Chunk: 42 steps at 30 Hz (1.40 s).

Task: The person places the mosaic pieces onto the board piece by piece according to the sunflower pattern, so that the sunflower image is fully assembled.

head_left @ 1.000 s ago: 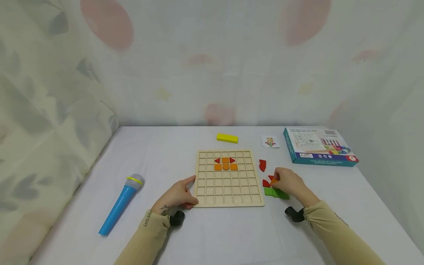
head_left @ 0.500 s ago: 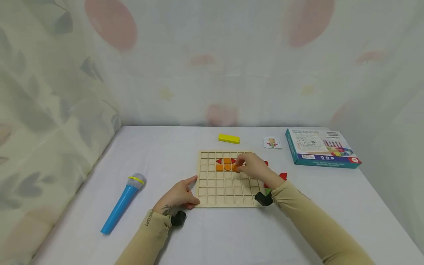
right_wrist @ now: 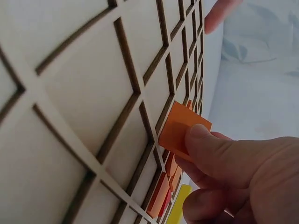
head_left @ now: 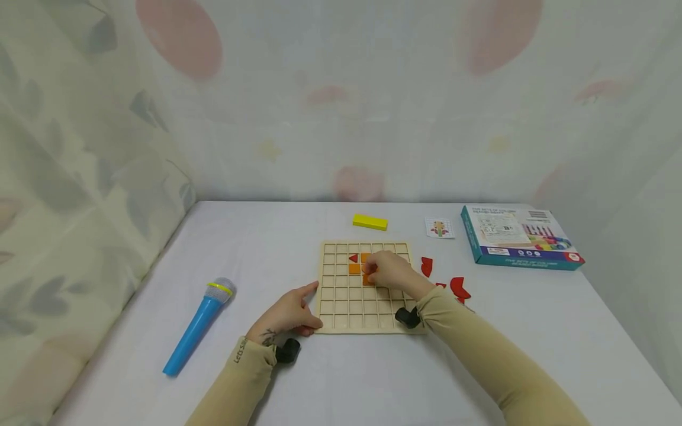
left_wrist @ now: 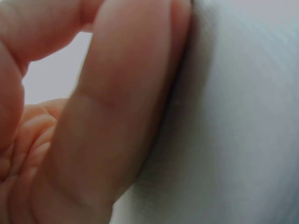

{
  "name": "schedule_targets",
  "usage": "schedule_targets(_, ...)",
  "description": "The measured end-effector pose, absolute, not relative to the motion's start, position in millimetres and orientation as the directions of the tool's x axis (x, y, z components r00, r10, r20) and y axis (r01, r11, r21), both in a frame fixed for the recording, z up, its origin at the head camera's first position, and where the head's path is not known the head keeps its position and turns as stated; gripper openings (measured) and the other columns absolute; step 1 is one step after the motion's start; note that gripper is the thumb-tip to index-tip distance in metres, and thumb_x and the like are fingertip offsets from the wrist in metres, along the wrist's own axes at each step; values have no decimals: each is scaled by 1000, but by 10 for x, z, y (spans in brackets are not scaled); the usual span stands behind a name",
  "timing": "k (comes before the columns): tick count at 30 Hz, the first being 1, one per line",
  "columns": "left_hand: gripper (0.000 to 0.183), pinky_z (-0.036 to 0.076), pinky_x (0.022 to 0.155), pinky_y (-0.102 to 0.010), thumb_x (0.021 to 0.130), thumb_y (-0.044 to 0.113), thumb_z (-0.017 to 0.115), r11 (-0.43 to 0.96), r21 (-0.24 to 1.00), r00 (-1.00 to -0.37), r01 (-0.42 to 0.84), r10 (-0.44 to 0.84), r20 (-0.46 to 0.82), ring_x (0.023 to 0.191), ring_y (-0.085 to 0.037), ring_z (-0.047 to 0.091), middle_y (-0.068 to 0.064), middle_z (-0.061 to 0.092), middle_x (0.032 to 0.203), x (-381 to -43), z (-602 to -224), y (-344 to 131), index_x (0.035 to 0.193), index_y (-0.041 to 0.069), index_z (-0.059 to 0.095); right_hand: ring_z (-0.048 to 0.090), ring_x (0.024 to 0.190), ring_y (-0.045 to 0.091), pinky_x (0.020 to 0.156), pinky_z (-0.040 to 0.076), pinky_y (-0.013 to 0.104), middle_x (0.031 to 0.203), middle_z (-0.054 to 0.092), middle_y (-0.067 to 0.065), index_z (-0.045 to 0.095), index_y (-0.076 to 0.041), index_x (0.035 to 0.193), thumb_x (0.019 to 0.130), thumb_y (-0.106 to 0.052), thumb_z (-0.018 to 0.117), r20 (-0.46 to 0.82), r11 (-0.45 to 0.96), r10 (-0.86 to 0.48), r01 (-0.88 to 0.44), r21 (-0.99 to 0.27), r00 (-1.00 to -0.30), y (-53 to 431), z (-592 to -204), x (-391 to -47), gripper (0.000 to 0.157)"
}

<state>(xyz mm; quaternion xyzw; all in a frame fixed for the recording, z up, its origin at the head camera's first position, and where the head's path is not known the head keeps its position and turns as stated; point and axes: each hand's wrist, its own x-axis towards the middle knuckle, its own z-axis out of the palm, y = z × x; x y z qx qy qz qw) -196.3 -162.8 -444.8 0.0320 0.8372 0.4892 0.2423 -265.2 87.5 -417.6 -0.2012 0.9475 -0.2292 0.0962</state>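
Note:
My right hand (head_left: 395, 273) pinches an orange square tile (right_wrist: 174, 126) between thumb and fingers, over the middle of the wooden grid board (head_left: 342, 307). In the right wrist view the tile is tilted, one corner at the grid's ridges. More orange tiles lie in the board's cells, including an orange square (head_left: 354, 268), with a red triangle (head_left: 353, 258) above it; my hand hides part of this pattern. My left hand (head_left: 286, 312) touches the board's left side, index finger at the edge and thumb at the near corner. Its fingers fill the left wrist view.
Red pieces (head_left: 459, 287) lie right of the board, partly behind my right forearm. A yellow block (head_left: 370, 222), a pattern card (head_left: 439, 228) and a game box (head_left: 522, 238) are at the back. A blue toy microphone (head_left: 198, 328) lies at left.
My right hand has carried the orange tile from the loose pieces at right onto the board, then slightly left to its middle. My left hand has stayed at the board's edge.

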Motion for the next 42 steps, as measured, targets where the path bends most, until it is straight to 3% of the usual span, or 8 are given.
schedule_targets(5, 95, 47, 49, -23, 67, 1, 76, 518, 836, -881, -181, 293, -372, 46, -10, 53, -5, 57, 55, -1964, -4451, -1633, 147, 12, 25, 53, 80, 14, 74, 46, 31, 88, 64, -4, 68, -17, 84, 81, -14, 70, -85, 839, -412, -341, -425, -907, 845, -4209, -2662, 4)
schedule_targets(11, 95, 47, 49, -23, 67, 1, 75, 516, 837, -878, -180, 299, -373, 45, -10, 53, -4, 57, 55, -1956, -4449, -1630, 147, 11, 25, 53, 75, 12, 68, 46, 28, 87, 64, -4, 70, -16, 83, 81, -17, 69, -82, 856, -418, -363, -369, -905, 837, -4232, -2653, 3)
schedule_targets(21, 95, 48, 49, -23, 68, 1, 76, 527, 829, -878, -186, 289, -381, 46, -10, 54, -5, 58, 57, -1966, -4441, -1618, 147, 12, 24, 56, 79, 20, 66, 47, 33, 95, 64, 6, 69, -7, 103, 86, -17, 64, 36, 859, -293, -279, -429, -956, 1384, -3829, -2530, 20)
schedule_targets(31, 95, 48, 49, -24, 68, 1, 76, 535, 820, -882, -201, 266, -390, 46, -10, 54, -7, 60, 59, -1967, -4437, -1629, 147, 12, 25, 53, 79, 23, 66, 49, 34, 95, 62, 13, 66, 1, 111, 86, -16, 63, -120, 938, -146, -99, -331, -982, 2059, -4005, -2339, 30)
schedule_targets(36, 96, 50, 49, -25, 68, 2, 77, 537, 819, -884, -201, 262, -388, 46, -11, 56, -8, 61, 61, -1972, -4442, -1625, 147, 13, 25, 52, 78, 22, 67, 51, 36, 93, 62, 12, 66, 0, 109, 84, -20, 65, -200, 950, -116, -50, -308, -973, 2160, -4186, -2279, 32)
schedule_targets(42, 97, 50, 49, -25, 67, 2, 77, 541, 814, -881, -209, 257, -397, 47, -12, 56, -8, 61, 62, -1978, -4448, -1620, 148, 15, 25, 53, 76, 20, 66, 51, 34, 93, 64, 12, 69, 0, 104, 84, -19, 67, -196, 952, -120, -57, -301, -973, 2174, -4273, -2244, 28)
